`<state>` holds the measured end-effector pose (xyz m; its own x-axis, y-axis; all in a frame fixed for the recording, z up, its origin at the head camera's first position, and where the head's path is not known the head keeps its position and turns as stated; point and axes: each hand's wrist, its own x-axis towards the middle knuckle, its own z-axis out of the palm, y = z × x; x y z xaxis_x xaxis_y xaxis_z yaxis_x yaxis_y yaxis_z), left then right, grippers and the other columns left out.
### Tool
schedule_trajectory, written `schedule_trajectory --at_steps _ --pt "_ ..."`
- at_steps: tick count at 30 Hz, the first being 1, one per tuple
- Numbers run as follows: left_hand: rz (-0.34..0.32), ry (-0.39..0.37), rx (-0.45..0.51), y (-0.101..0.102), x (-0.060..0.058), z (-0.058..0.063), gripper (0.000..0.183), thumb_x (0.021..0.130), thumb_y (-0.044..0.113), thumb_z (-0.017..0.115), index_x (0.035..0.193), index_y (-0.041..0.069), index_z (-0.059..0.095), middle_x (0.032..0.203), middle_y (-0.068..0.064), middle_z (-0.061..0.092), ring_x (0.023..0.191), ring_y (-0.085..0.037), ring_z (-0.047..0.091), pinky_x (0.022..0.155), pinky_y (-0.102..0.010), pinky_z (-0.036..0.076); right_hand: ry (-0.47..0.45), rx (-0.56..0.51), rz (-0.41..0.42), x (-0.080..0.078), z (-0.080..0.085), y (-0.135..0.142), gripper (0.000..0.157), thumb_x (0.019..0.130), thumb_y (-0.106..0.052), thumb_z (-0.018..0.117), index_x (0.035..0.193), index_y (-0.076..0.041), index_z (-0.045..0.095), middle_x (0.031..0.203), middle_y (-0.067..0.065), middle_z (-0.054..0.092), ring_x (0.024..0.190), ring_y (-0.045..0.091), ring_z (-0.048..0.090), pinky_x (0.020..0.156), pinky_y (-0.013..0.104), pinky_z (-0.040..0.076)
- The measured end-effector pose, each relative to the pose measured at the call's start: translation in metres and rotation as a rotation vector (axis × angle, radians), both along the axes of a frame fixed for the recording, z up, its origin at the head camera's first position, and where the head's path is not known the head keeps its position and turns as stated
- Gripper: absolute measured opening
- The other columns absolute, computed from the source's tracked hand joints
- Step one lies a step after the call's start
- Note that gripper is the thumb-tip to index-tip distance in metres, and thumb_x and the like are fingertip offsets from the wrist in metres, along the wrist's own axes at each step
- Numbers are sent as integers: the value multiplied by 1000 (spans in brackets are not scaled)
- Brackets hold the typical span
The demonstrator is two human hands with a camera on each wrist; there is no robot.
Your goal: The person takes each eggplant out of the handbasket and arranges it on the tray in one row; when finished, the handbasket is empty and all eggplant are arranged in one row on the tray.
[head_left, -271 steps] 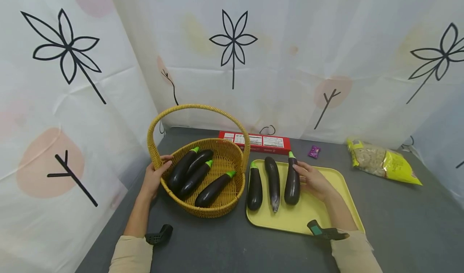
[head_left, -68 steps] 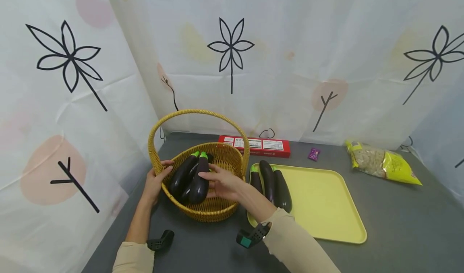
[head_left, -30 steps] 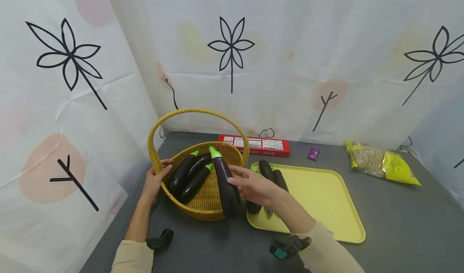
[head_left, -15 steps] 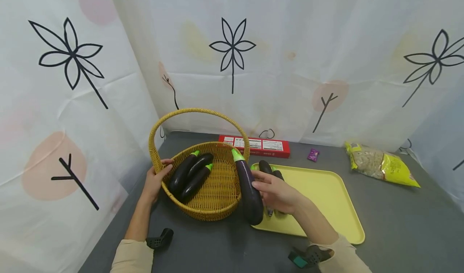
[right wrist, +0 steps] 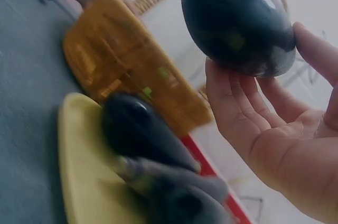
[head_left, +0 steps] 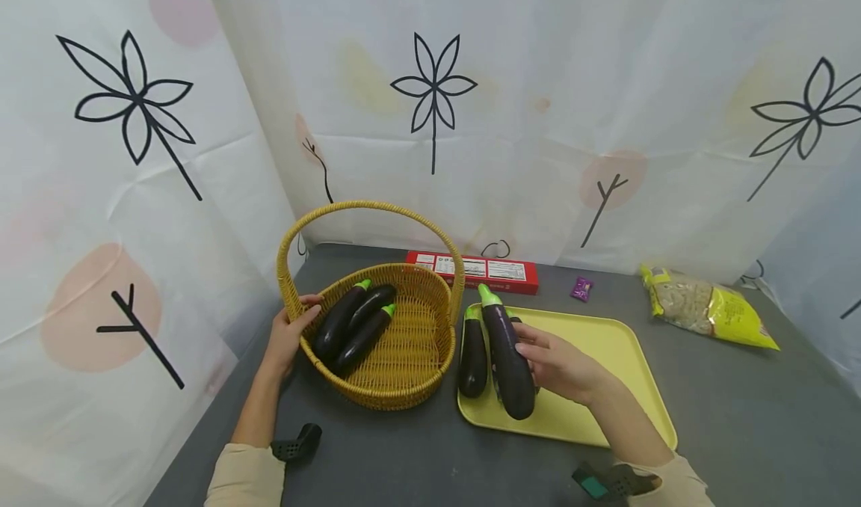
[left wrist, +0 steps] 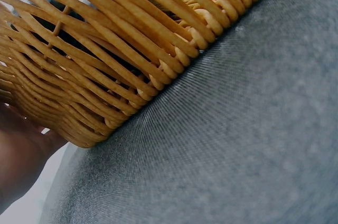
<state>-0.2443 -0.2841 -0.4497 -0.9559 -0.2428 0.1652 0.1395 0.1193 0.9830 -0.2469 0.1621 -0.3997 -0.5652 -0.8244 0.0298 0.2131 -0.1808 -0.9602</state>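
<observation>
My right hand [head_left: 554, 361] holds a dark purple eggplant [head_left: 509, 361] with a green cap, thumb on one side and fingers on the other. In the right wrist view that eggplant [right wrist: 237, 23] is raised above the yellow tray [right wrist: 76, 155]. Another eggplant [head_left: 473, 357] lies at the tray's left side; more beside it are mostly hidden by the held one. At the left, my left hand [head_left: 285, 335] grips the rim of a wicker basket [head_left: 410, 346] with a tall handle. Inside, 3 eggplants [head_left: 363, 339] lie together on the basket's left side.
Behind the basket and tray lies a long red box [head_left: 491, 271]. A small purple packet [head_left: 581, 289] is near the tray's far edge. Farther right lies a yellow bag [head_left: 709, 309] of pale contents. Patterned white cloth [head_left: 538, 118] hangs behind the grey table [head_left: 377, 455].
My right hand has lifted an eggplant out of the basket and carried it right, over the tray. Earlier it set one into the basket. The left hand has stayed at the basket rim.
</observation>
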Motion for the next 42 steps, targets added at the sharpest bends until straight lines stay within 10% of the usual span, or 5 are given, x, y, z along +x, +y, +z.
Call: schedule_trajectory --at_steps 18,23,29,42 --pt "5 18 12 1 -1 1 38 99 15 54 128 -9 50 111 10 56 105 -6 48 93 -32 31 -142 55 -332 -23 -26 62 29 106 -16 31 115 -23 58 110 -2 61 99 14 58 82 37 48" --pt "4 5 15 0 -2 1 39 99 15 54 129 -9 49 107 14 54 105 -7 46 92 -32 31 -162 153 -362 -27 -37 65 30 106 -19 35 132 -13 48 110 -2 61 101 15 58 84 38 48" --pt "2 14 2 1 -1 2 39 99 18 54 128 -7 50 110 11 54 105 -8 47 91 -32 32 -95 301 -416 -28 -43 63 65 104 -25 41 146 13 8 125 8 54 108 16 56 89 41 46" --pt "-29 127 15 -1 2 -4 25 94 30 63 113 14 66 107 10 58 100 -7 49 84 -29 33 55 510 -474 -22 -35 49 64 101 -25 50 143 14 23 134 29 46 111 29 56 86 43 48"
